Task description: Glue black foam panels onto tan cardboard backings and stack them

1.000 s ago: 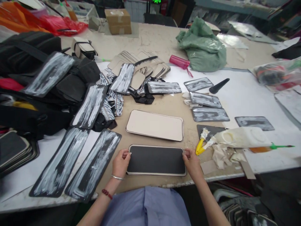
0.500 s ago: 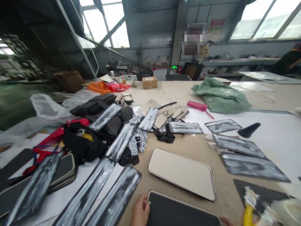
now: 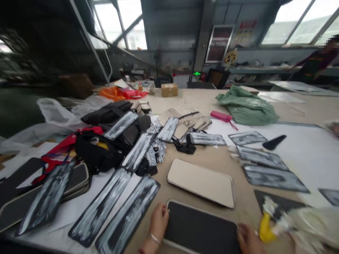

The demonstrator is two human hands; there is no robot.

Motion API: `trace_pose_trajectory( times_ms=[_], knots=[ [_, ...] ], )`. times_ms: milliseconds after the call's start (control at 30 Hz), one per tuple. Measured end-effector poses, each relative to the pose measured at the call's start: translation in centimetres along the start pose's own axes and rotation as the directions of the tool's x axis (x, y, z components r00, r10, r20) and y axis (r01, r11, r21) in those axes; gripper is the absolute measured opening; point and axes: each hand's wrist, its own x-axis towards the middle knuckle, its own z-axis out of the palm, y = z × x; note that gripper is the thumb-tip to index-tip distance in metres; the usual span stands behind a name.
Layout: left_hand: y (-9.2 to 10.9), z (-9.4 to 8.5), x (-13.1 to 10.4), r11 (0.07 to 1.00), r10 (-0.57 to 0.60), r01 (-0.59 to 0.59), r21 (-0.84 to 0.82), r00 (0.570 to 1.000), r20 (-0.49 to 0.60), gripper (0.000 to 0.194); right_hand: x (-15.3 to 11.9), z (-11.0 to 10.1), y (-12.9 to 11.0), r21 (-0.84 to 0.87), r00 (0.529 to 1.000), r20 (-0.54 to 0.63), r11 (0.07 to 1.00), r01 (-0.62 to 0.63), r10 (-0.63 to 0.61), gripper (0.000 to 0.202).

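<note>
Pinched between thumb and fingers, a dark panel lies between five and six o'clock in view, low on the bench, with the left hand at its ten o'clock corner and the blurred right hand closed on its three o'clock edge. The piece looks light and fairly stiff, likely to bend a little if lifted by one end; its matte face suggests scant slip, and the opposite short edges seem the best hold. Flat, near-black and round-cornered, it wears a thin pale border. A cream panel sits just beyond, at twelve o'clock; a white-streaked panel lies toward nine.
</note>
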Motion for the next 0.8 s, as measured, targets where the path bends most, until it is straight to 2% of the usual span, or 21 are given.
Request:
trace_pose_trajectory(
  times_ms=[67, 133, 333, 633, 800],
  knots=[
    [1.1, -0.6, -0.1, 1.0, -0.01, 0.01, -0.009, 1.0, 0.009, 0.005, -1.2, -0.4, 0.2, -0.005, 1.0, 0.0, 1.0, -0.002, 0.002, 0.01],
    [1.4, -0.7, 0.2, 0.999, -0.045, 0.045, -0.003, 0.998, 0.038, 0.007, -1.6, -0.7, 0.0, -0.026, 0.998, 0.009, 0.998, -0.056, 0.056, 0.016],
    [1.0, -0.9, 0.1, 0.998, -0.065, 0.065, 0.003, 0.997, 0.03, 0.009, -1.4, -0.8, -0.8, -0.021, 0.993, 0.01, 0.993, -0.113, 0.113, 0.016],
    [1.3, -1.3, 0.3, 0.997, -0.081, 0.081, 0.009, 0.994, 0.071, 0.013, -1.9, -0.8, -1.0, -0.06, 0.994, 0.02, 0.992, -0.107, 0.108, 0.016],
    [1.0, -1.2, 0.3, 0.997, -0.064, 0.062, 0.038, 0.997, 0.053, 0.015, -2.1, -0.7, -0.9, -0.058, 0.994, 0.024, 0.993, -0.107, 0.108, 0.016]
  ],
)
